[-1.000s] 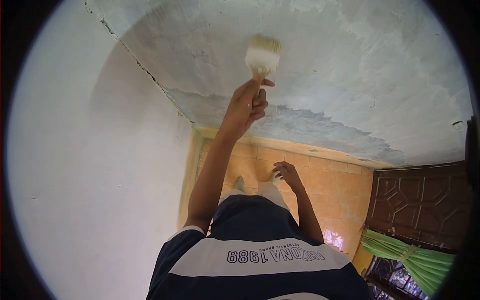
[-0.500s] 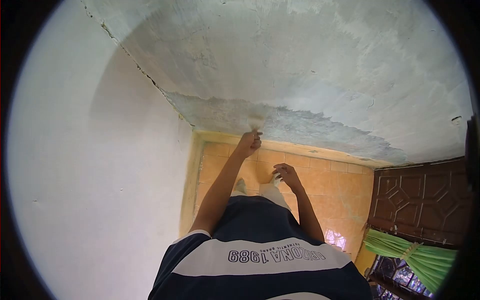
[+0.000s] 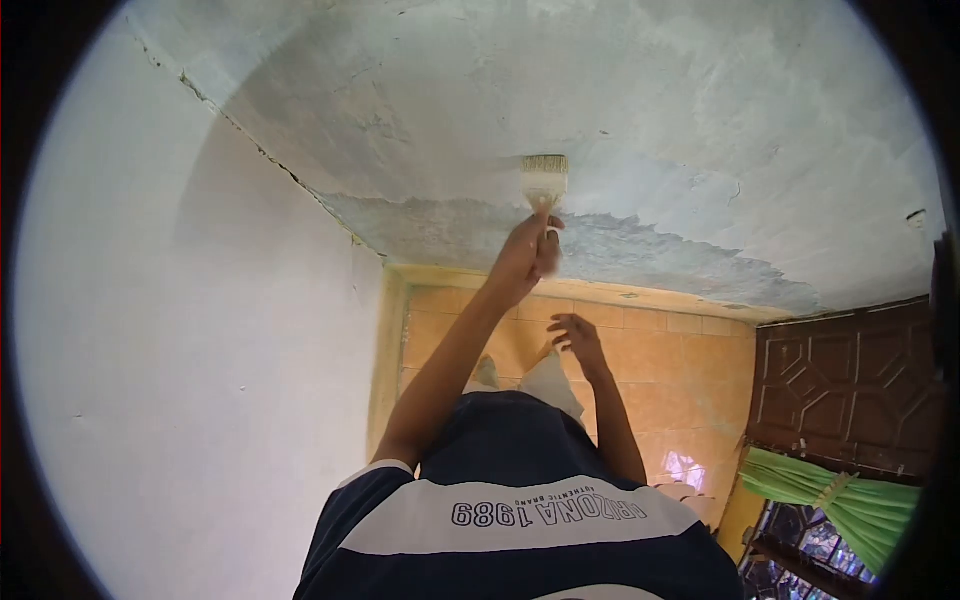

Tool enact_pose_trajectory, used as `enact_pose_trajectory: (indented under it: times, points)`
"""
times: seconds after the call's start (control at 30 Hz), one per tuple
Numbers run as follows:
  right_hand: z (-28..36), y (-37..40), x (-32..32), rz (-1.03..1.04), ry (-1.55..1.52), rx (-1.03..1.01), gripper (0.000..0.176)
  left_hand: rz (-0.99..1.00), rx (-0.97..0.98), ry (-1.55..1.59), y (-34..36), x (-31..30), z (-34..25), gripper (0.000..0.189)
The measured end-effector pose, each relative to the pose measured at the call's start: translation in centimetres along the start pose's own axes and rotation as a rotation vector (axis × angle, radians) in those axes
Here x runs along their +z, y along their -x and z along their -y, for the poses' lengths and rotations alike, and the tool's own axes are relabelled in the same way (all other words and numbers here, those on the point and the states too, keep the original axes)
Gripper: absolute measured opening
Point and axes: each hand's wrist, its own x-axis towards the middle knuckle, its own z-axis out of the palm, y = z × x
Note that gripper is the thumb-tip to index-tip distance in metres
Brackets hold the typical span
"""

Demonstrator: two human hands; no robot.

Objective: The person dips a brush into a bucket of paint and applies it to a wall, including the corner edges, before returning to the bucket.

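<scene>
My left hand (image 3: 527, 255) is wrapped round the handle of a flat paintbrush (image 3: 546, 180). The brush's wide bristles point away from me, at the grey, patchy wall (image 3: 690, 110), just above the ragged edge of a darker, bluish damp-looking band (image 3: 610, 245). Whether the bristle tips touch the wall is hard to tell. Lower and to the right, my right hand (image 3: 578, 335) hangs over the orange tiled floor (image 3: 660, 360) with its fingers loosely bent and apart, holding nothing.
A smooth pale wall (image 3: 200, 330) rises at the left, meeting the grey wall along a cracked corner (image 3: 262, 152). A yellowish skirting strip (image 3: 640, 299) edges the floor. At the right are a dark carved wooden panel (image 3: 850, 385) and a green curtain (image 3: 830, 490) by a window.
My left hand has moved up the wall and slightly right with the brush, which was blurred over the darker band before. My right hand has shifted up slightly.
</scene>
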Motion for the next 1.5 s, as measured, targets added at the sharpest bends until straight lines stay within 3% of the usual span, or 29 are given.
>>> enact_pose_trajectory:
  times: [0.07, 0.13, 0.23, 0.33, 0.37, 0.4, 0.47, 0.57, 0.7, 0.77, 0.8, 0.93, 1.07, 1.17, 1.27, 1.3, 1.37, 1.47, 1.5]
  points:
    - [1.9, -0.3, 0.2, -0.116, -0.107, -0.173, 0.037, -0.137, 0.103, -0.295, -0.4, -0.6, 3.2, 0.039]
    - [5.6, 0.1, 0.5, -0.18, -0.143, -0.2, 0.038, -0.102, 0.165, -0.41, -1.1, -2.4, 6.1, 0.041]
    - [7.7, -0.4, -0.2, -0.111, -0.107, -0.375, 0.041, -0.032, 0.101, -0.593, -0.3, -2.7, 7.2, 0.049]
    - [7.7, -1.2, -1.4, 0.022, -0.101, -0.343, 0.04, -0.027, 0.054, -0.509, -0.4, -0.6, 8.1, 0.053]
    - [7.4, -1.5, -1.5, 0.006, -0.093, -0.34, 0.029, -0.034, 0.049, -0.524, -0.7, -0.4, 8.6, 0.053]
    - [7.3, -1.7, -1.7, 0.01, -0.111, -0.34, 0.029, -0.009, 0.051, -0.573, -1.0, -0.6, 9.2, 0.056]
    - [6.5, -1.6, -2.2, 0.139, -0.119, -0.391, 0.018, 0.006, 0.032, -0.635, -1.6, -2.5, 10.5, 0.059]
    - [5.1, -1.1, -2.0, 0.111, -0.21, -0.42, 0.012, 0.103, -0.149, -0.698, -2.1, -5.3, 11.8, 0.068]
    - [3.3, -0.6, -1.8, 0.017, -0.357, -0.377, 0.015, -0.103, -0.106, -0.731, 0.5, -5.4, 12.4, 0.076]
    - [2.0, -1.7, -2.6, -0.067, -0.213, -0.169, 0.023, -0.187, -0.131, -0.701, 2.0, -7.8, 13.4, 0.08]
    - [2.3, -2.2, -2.6, -0.069, -0.212, -0.166, 0.023, -0.251, -0.16, -0.62, 2.4, -9.4, 14.0, 0.081]
    - [7.5, -4.4, -2.4, -0.248, 0.0, -0.392, 0.035, -0.403, -0.28, -0.487, 4.2, -14.3, 15.3, 0.081]
    - [12.9, -7.1, 0.7, -0.477, -0.043, -0.566, 0.043, -0.399, -0.322, -0.406, 5.4, -17.5, 14.0, 0.079]
    - [12.7, -10.3, 2.4, -0.558, 0.005, -0.519, 0.045, -0.301, -0.242, -0.417, 5.5, -18.7, 11.4, 0.076]
    - [12.8, -11.4, 2.9, -0.66, 0.091, -0.561, 0.046, -0.373, -0.268, -0.397, 4.9, -18.9, 8.0, 0.075]
    - [13.2, -11.3, 2.6, -0.674, 0.094, -0.559, 0.046, -0.36, -0.25, -0.427, 4.8, -19.6, 7.2, 0.074]
    - [13.6, -10.2, 1.3, -0.508, 0.035, -0.446, 0.047, -0.329, -0.248, -0.456, 4.7, -20.9, 5.8, 0.072]
    - [12.2, -9.3, -1.2, -0.505, -0.011, -0.491, 0.044, -0.26, -0.356, -0.495, 3.4, -21.9, 3.6, 0.069]
    - [12.5, -8.5, -1.0, -0.591, -0.025, -0.52, 0.041, -0.234, -0.376, -0.54, 3.2, -22.1, 2.9, 0.068]
